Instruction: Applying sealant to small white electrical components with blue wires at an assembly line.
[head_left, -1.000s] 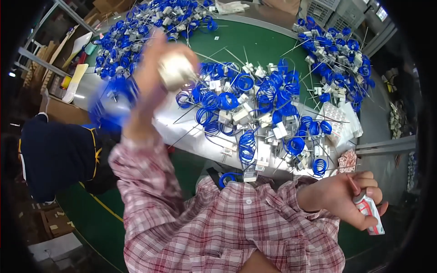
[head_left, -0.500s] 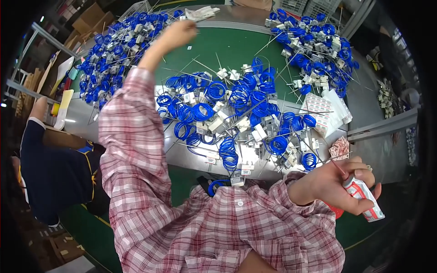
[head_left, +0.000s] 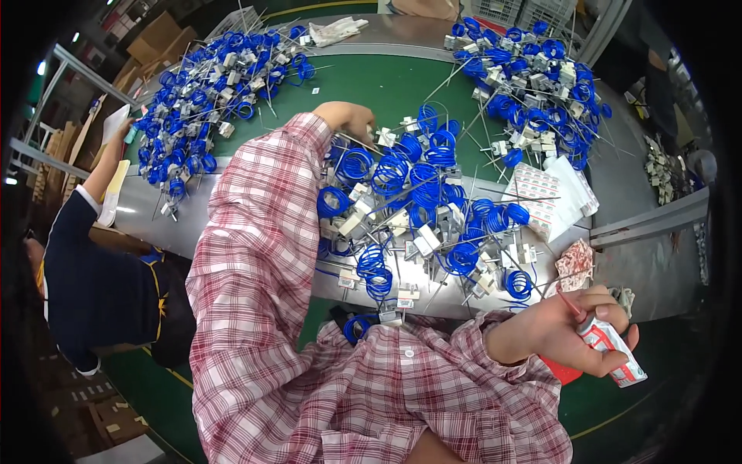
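Left hand (head_left: 349, 118): fingers curled on blue coiled cables (head_left: 417, 193) atop worktop (head_left: 402, 77) | right hand (head_left: 568, 332): clamped around red-white tube (head_left: 610, 352)

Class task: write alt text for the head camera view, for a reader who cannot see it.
The left hand reaches into a pile of blue coiled cables on a green table; the right hand holds a small red-and-white tube.

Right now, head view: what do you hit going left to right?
Co-worker in dark blue → left pile of blue coils → left hand on the middle pile → stack of white sheets → right hand holding a small red-and-white tube.
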